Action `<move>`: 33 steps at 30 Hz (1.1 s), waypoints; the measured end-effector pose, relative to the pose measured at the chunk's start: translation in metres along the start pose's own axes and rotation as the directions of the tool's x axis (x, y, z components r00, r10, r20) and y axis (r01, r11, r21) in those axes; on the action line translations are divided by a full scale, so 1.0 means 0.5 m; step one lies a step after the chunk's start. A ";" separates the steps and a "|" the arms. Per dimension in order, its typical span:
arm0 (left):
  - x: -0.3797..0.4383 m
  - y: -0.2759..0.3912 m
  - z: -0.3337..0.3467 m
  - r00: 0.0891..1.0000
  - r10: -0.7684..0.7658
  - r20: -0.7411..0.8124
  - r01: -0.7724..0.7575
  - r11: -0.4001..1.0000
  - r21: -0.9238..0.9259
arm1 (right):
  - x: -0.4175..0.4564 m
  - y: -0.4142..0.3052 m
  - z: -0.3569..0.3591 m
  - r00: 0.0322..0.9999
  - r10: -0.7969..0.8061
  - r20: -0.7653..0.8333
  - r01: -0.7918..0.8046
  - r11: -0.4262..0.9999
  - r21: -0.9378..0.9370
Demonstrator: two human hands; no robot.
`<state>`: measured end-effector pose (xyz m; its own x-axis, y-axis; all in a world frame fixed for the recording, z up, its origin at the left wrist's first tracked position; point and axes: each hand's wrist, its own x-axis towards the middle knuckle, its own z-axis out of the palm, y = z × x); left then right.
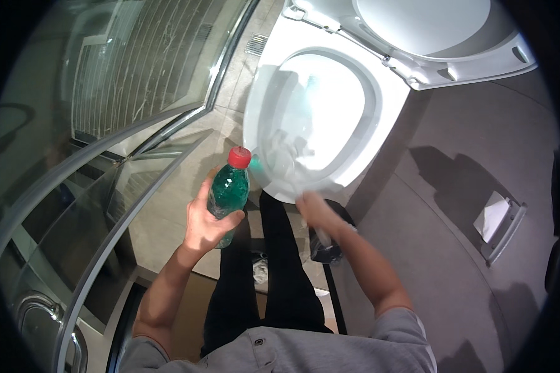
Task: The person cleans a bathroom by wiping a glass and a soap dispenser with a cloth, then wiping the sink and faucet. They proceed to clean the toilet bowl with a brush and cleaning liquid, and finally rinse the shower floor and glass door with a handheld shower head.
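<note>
My left hand [204, 223] is wrapped around a clear plastic bottle [229, 193] of green liquid. Its red cap [240, 157] is on, and it stands nearly upright beside the toilet's front rim. Blurred by motion, my right hand [318, 212] is closed at the front of the white toilet bowl [378, 88]. It grips a pale handle, apparently that of a toilet brush [284, 151], whose blurred whitish head is inside the bowl near the front. A faint green-blue streak [311, 88] marks the bowl's far inner wall.
The toilet seat and lid [471, 70] are raised. On the left is a glass shower door [107, 224] with a metal handle [42, 303]. A black bin [324, 249] stands below my right wrist. A paper holder [506, 233] with paper is on the right wall. A floor drain [256, 44] lies beside the toilet.
</note>
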<state>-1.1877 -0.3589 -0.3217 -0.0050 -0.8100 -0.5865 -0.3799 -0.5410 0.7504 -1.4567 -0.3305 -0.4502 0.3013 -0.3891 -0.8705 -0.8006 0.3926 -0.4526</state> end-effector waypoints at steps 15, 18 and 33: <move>-0.144 -0.068 -0.114 0.989 0.127 -0.079 -0.127 0.992 0.002 | -0.040 -0.175 -0.221 0.711 -0.025 -0.703 0.141 0.984 0.108; -0.166 -0.051 -0.126 0.981 0.182 -0.072 -0.176 0.980 0.089 | -0.011 -0.307 -0.287 0.798 0.103 -0.593 0.123 0.937 0.328; -0.261 -0.092 -0.121 0.975 0.220 0.020 -0.221 0.963 0.156 | -0.376 0.030 0.213 0.911 0.204 -0.359 -0.304 0.920 -0.248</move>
<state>-1.1135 -0.2419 -0.2613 -0.1068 -0.9047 -0.4125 -0.5093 -0.3066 0.8041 -1.4703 -0.1625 -0.3141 -0.0746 -0.5734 -0.8159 -0.9565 0.2726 -0.1042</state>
